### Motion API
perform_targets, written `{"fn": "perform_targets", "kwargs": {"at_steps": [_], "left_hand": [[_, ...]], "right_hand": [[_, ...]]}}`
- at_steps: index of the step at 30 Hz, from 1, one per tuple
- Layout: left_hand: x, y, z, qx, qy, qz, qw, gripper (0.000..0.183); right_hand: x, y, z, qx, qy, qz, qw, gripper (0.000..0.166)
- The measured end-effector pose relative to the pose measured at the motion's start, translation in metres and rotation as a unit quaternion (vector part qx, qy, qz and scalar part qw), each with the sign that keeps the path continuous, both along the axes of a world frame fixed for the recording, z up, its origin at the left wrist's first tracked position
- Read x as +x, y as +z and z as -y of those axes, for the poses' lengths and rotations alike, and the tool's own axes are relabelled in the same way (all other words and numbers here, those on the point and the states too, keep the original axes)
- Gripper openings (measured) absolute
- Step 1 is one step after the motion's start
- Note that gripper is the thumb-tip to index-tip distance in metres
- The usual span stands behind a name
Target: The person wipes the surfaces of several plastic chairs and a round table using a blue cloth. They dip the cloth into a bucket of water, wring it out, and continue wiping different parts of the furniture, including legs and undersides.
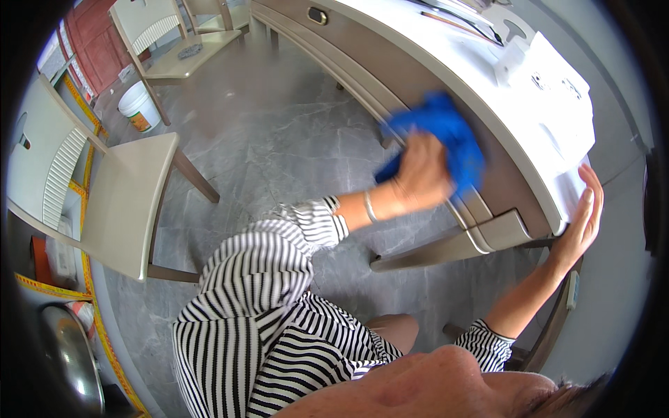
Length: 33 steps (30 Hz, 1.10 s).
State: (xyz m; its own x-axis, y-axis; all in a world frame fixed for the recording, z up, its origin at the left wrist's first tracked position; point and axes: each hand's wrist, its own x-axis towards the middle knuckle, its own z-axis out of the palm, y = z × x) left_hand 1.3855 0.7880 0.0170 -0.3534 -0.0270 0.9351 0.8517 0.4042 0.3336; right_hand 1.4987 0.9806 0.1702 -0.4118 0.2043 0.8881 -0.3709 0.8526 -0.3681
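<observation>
My left hand (422, 175), blurred by motion and with a silver bangle at the wrist, holds a bunched blue cloth (456, 137). The cloth lies against the taupe front panel (389, 60) of a white-topped table (470, 86), near its lower rail. Part of the cloth is hidden behind the fingers. At the table's near right corner, my right hand (583, 222) rests with its fingers extended along the edge, grasping nothing. Below the panel a table leg (426, 254) slants across the view.
A white object with cut-outs (562, 94) stands on the tabletop, with a dark cable (470, 23) behind it. Chairs (128, 196) line the left side. A white bucket (140, 107) stands on the grey tiled floor (251, 141). At lower left is a metal bowl-like item (73, 360).
</observation>
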Motion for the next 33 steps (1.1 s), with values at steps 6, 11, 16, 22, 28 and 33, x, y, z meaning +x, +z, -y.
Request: {"fn": "perform_targets", "kwargs": {"at_steps": [6,11,16,22,28,33], "left_hand": [[-0.063,-0.001,0.034,0.076,0.064,0.065,0.993,0.049],[-0.182,-0.013,0.094,0.298,0.14,0.314,0.89,0.061],[-0.291,0.002,0.248,0.418,-0.012,0.417,0.807,0.077],[-0.169,-0.029,0.072,0.482,-0.067,0.404,0.775,0.06],[0.036,-0.023,-0.06,0.426,-0.268,0.476,0.721,0.087],[0.06,-0.042,-0.087,0.389,-0.399,0.452,0.697,0.058]], "right_hand": [[0.0,-0.003,-0.004,-0.037,-0.015,0.042,0.998,0.042],[0.007,0.005,0.0,-0.038,-0.077,0.048,0.995,0.047],[-0.003,0.008,0.013,0.001,-0.059,0.022,0.998,0.048],[0.005,0.008,-0.01,0.016,-0.088,0.026,0.996,0.044],[0.001,0.006,0.012,-0.072,-0.084,0.014,0.994,0.045],[-0.002,0.011,0.008,0.007,-0.119,0.055,0.991,0.044]]}}
